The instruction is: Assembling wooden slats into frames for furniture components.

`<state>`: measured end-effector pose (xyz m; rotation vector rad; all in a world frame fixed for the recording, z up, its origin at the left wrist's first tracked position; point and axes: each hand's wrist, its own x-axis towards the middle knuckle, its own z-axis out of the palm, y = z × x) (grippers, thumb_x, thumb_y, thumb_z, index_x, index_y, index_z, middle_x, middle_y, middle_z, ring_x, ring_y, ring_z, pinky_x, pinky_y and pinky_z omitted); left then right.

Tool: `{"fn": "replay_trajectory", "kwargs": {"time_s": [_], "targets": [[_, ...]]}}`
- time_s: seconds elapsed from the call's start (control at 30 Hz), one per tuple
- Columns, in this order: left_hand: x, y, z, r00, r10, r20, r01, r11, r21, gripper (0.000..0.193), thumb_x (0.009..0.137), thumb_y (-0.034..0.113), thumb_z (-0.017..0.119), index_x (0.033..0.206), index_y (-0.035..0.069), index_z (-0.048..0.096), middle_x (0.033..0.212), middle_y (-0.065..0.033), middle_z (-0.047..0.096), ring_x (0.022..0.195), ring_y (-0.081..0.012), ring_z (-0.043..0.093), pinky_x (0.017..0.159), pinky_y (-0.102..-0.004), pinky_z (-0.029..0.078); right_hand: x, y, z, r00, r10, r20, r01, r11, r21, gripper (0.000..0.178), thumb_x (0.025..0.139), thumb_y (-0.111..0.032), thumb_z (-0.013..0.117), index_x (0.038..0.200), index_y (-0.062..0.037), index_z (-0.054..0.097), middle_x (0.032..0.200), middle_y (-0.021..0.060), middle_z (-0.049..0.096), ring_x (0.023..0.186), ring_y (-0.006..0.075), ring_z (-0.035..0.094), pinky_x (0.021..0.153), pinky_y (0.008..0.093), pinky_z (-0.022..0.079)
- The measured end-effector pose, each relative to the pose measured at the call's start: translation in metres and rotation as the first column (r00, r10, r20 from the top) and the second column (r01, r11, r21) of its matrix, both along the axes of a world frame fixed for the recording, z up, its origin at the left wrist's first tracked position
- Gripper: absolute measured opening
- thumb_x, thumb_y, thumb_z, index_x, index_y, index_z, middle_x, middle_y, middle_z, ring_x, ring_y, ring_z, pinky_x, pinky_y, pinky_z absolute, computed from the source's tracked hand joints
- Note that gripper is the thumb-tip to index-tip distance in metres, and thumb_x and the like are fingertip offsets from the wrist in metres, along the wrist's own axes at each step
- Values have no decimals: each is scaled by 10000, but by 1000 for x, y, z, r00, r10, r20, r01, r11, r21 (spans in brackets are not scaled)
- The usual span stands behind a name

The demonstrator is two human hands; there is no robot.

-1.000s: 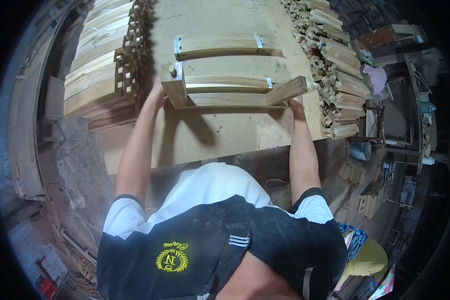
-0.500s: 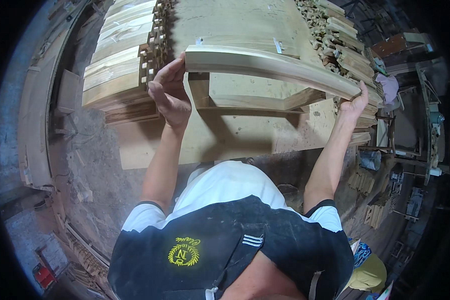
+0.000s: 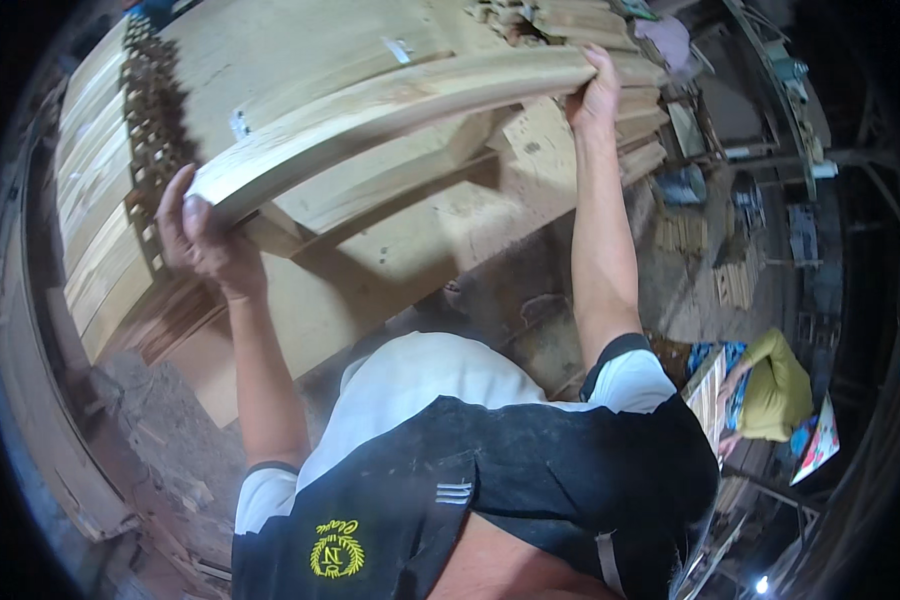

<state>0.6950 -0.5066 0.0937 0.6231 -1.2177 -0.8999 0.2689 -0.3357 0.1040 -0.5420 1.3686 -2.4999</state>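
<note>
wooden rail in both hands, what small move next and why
Probably peer under the left end of the wooden rail: the left hand and right hand grip its ends, a wooden upright shows beneath, and I can't tell whether rail and upright meet.

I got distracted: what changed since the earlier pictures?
The left hand and right hand rose from beside the tan wooden frame, and grip a long, pale wooden beam by its ends above it. The view also turned. The left stack of pale wooden pieces stays put.

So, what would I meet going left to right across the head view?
Stacked pale wooden slats, left hand, long pale wooden beam, right hand, round grey bucket, co-worker in yellow-green top.
</note>
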Motion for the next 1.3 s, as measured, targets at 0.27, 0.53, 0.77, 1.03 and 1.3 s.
{"fn": "replay_trajectory", "kwargs": {"time_s": [0.27, 0.53, 0.77, 1.03, 1.3], "targets": [[0, 3, -16, 940, 243, 237, -170, 941, -292, 368, 951, 239, 480, 1119, -68, 594, 1151, -184, 606, 1028, -274, 617, 919, -399, 506, -26, -4, -2, 996, 90, 6, -90, 984, 153, 160, 822, -152, 618, 954, -82, 674, 830, 24, 635, 805, 167, 606, 752, 323, 482], [14, 13, 13, 985, -31, 168, 22, 998, 58, 361, 896, 152, 560, 1170, -82, 575, 1095, -173, 614, 1102, -281, 588, 955, -407, 470, -21, -13, -2, 967, 50, -251, -26, 995, 99, 137, 787, -123, 605, 852, -42, 695, 836, 17, 648, 832, 136, 580, 794, 267, 424], [-142, 72, 111, 459, 483, 745, 363, 663, -654, 579, 884, 532, 650, 1132, 9, 645, 1013, -228, 668, 992, -314, 657, 826, -443, 514, 14, 1, -6, 981, 175, -79, -178, 984, -22, 284, 954, -210, 568, 1180, -40, 589, 986, 45, 637, 959, 161, 606, 844, 258, 478], [-174, 84, 92, 55, 237, 970, 325, 914, -242, 547, 866, 567, 656, 843, 24, 600, 737, -198, 656, 714, -388, 655, 650, -463, 505, 69, 6, -57, 758, 467, -456, -30, 722, 691, 868, 627, -434, 852, 1296, -17, 491, 1186, 181, 645, 1111, 330, 627, 933, 427, 520], [-174, 94, 116, -110, 116, 987, 270, 959, -83, 677, 847, 684, 596, 888, 8, 597, 790, -216, 641, 792, -358, 659, 681, -468, 504, 66, 8, -51, 689, 471, -551, -35, 781, 624, 820, 626, -420, 800, 1271, -25, 485, 1049, 205, 683, 954, 396, 674, 862, 463, 550]]}}
